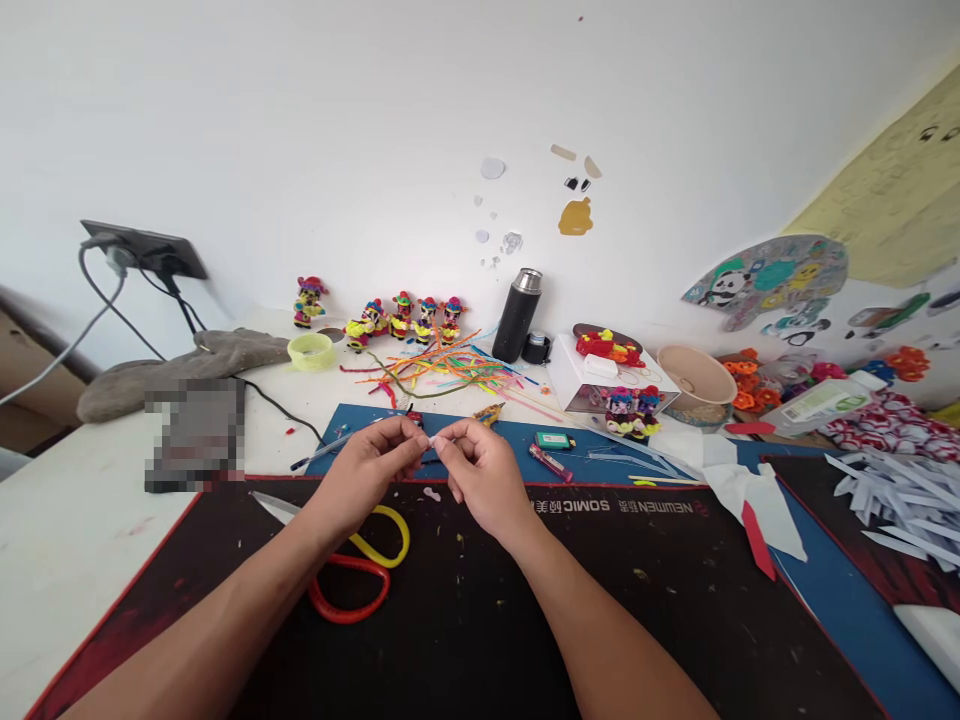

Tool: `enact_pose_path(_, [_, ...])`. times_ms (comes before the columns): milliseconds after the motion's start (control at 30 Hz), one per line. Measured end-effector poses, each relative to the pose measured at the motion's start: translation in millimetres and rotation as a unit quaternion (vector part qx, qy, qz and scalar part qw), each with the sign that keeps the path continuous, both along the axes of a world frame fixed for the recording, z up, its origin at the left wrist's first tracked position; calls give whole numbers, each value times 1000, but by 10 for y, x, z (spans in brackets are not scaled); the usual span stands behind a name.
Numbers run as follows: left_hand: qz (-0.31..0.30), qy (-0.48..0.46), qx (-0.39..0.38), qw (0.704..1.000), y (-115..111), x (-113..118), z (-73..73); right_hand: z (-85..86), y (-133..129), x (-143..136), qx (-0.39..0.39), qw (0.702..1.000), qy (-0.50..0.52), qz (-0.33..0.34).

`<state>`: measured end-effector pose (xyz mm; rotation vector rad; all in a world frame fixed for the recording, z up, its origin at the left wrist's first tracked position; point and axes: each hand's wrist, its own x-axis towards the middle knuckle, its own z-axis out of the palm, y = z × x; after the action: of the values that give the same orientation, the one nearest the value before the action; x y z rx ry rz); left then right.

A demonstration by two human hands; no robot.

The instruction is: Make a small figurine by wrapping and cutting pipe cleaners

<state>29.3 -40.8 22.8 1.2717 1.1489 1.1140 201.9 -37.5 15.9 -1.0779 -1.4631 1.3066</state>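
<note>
Whitish scrap [432, 442] in pinching hands [486, 478]; fuzzy stems [444, 366] beyond.

The left hand [381, 462] and right hand [486, 475] are bare. Both forearms [247, 590] are uncovered too, tapering toward the hands.

A black flask [517, 322] stands left of a white box [568, 374]; right of that sits a bowl [709, 364]. Plugs [120, 260] fill a socket [189, 260].

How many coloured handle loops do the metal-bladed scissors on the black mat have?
2: one yellow, oval, plastic-looking loop, and one red, oval loop nearer the person. The bare left forearm partly hides the metal-bladed scissors, but both loops show.
</note>
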Motion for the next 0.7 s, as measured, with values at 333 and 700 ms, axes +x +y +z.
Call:
enact_pose_path(333, [2, -63, -16, 998, 11, 27, -79, 28, -3, 3, -2, 1000, 1, -2])
enact_pose_path(700, [-23, 105, 43, 993, 12, -130, 152, 63, 12, 30, -18, 1000, 6, -11])
